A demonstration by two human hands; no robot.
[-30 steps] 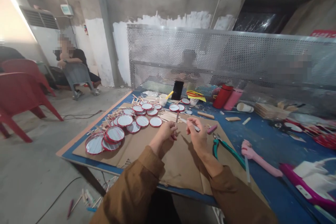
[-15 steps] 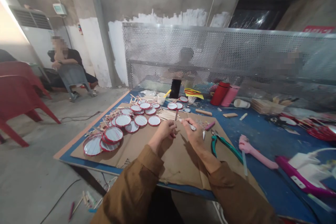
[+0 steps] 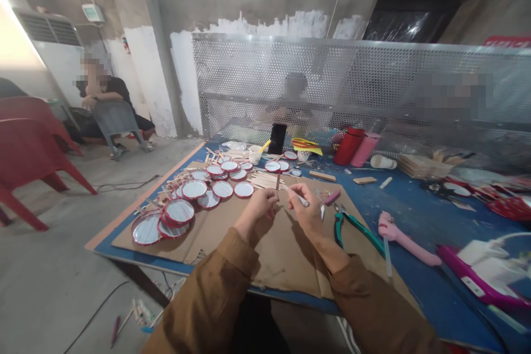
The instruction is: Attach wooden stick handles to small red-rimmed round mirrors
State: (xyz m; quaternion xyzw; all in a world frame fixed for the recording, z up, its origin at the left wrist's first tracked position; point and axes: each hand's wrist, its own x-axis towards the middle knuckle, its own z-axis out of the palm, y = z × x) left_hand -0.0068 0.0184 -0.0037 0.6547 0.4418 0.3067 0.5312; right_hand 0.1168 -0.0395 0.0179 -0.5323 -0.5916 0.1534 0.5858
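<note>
My left hand (image 3: 263,207) is closed on a small thin brown stick (image 3: 278,181) that stands up from its fingertips. Close by on the right, my right hand (image 3: 305,204) is pinched round a white pen-like tool (image 3: 299,198), its tip pointing toward the stick. Both hands are over a brown cardboard sheet (image 3: 286,265). To their left lie several round, red-rimmed white discs (image 3: 194,189), some overlapping. Thin wooden sticks (image 3: 265,179) are spread just beyond my left hand.
Right of my hands are teal-handled pliers (image 3: 360,229), a pink glue gun (image 3: 409,240) and a magenta power strip (image 3: 477,282). Red bottle (image 3: 348,146), phone (image 3: 277,138) and cups stand near the perforated screen (image 3: 249,77). A seated person (image 3: 112,91) is at the left.
The white tool's tip has shifted slightly left and up, nearer the stick, as my right hand tilts it. My left hand has barely moved.
</note>
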